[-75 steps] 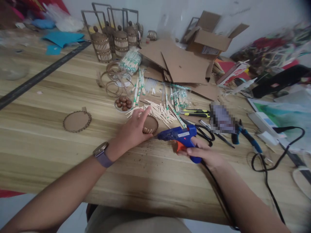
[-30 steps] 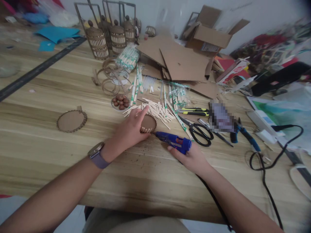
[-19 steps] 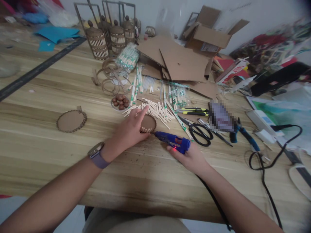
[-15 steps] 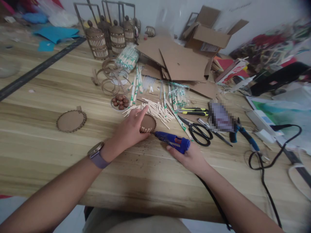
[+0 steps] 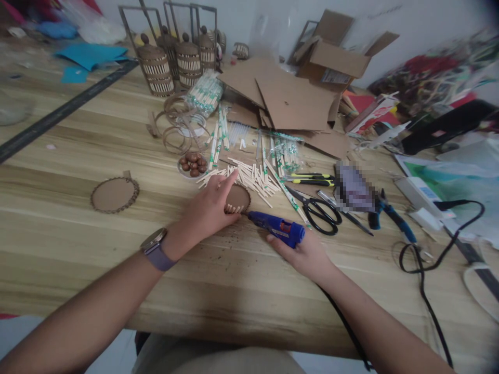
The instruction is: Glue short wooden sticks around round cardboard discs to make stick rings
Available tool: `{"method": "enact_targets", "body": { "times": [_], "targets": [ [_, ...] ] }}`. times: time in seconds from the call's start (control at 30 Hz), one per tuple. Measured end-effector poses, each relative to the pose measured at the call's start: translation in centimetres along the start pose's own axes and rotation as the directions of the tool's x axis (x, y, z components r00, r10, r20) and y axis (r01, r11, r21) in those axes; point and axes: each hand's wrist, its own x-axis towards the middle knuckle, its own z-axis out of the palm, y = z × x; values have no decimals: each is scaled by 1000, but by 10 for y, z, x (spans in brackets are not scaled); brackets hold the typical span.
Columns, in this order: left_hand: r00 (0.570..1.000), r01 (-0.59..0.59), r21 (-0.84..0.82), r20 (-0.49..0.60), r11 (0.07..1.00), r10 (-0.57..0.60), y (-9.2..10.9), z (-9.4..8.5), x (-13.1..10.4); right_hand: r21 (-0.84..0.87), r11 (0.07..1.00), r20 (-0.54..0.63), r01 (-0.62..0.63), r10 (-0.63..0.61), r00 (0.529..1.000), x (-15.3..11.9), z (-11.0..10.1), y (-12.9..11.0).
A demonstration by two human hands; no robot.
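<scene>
My right hand [image 5: 302, 250] is wrapped round a blue hot glue gun [image 5: 278, 227]. Its nozzle points left and meets the near rim of a round cardboard disc [image 5: 238, 197] with a scalloped edge. Short sticks stand along that disc's near edge. My left hand [image 5: 212, 205], with a watch on the wrist, grips the disc's left side between thumb and fingers, the index finger stretched out over it. The hand hides the disc's left part. Just behind lies a pile of short cut wooden sticks [image 5: 253, 176].
A second scalloped disc [image 5: 115, 195] lies at left. Behind are a bowl of brown beads [image 5: 193, 164], wrapped chopsticks [image 5: 286, 153], cardboard sheets [image 5: 296, 98] and stick lanterns [image 5: 156, 67]. Black scissors [image 5: 322, 213] and pliers [image 5: 393, 215] lie at right, near a black cable [image 5: 421, 280].
</scene>
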Motion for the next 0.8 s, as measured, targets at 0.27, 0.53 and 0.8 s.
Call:
{"method": "enact_targets", "body": {
  "times": [0.27,0.53,0.8],
  "targets": [
    [1000,27,6,4,1000,-27,0,0,0,209,973,-145,-95,127,981,-3,0,4],
    [999,33,21,13,999,-33,2,-1,0,454,825,545,-336,41,837,-4,-26,-12],
    [1000,-6,6,6,1000,6,-2,1,0,168,955,525,-246,124,842,2,-23,-20]
  ]
}}
